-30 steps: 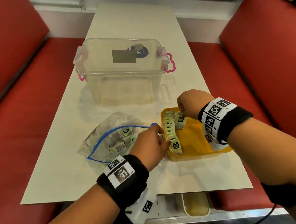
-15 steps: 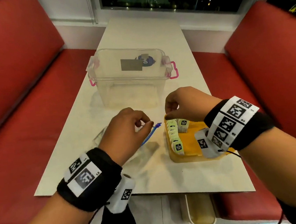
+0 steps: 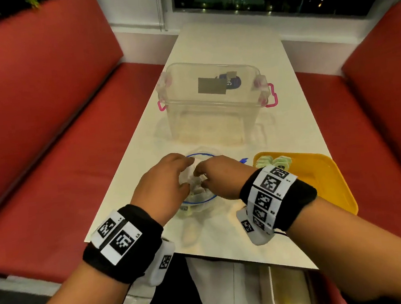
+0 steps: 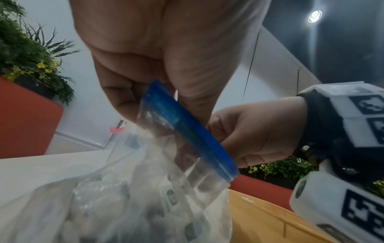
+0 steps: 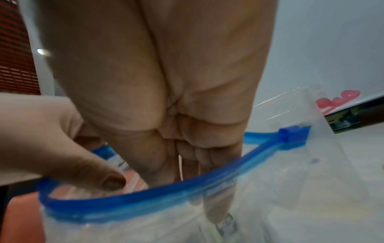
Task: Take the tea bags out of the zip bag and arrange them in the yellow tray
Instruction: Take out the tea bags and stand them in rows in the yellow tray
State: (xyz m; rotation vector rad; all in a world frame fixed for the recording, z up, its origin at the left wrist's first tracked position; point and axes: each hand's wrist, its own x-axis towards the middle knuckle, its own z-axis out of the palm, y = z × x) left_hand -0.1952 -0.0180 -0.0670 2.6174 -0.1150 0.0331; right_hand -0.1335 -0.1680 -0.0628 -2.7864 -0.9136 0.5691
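A person's left hand (image 3: 161, 183) pinches the blue zip rim of a clear zip bag (image 4: 149, 194), thumb and fingers curled on the plastic to hold the mouth up and open — seemingly so the other hand can enter freely. The right hand (image 3: 218, 180) reaches down through that opening, fingers extended together into the bag; whether the fingertips (image 5: 216, 212) have closed on anything cannot be told through the cloudy plastic. Below the held rim, the remaining tea bags (image 4: 169, 197) lie heaped in the sagging bottom of the bag. Just to the right of the reaching hand sits the yellow tray (image 3: 321, 178), with a short row of pale green tea bags (image 3: 273, 162) standing on edge along its far side; most of it is bare, so the job looks partly done. Beyond both hands stands a clear lidded storage box (image 3: 214, 105) with pink latches. Everything rests on a narrow white table (image 3: 228, 47) — red upholstered benches (image 3: 52, 142) flank it, and a dark window lies past its far end
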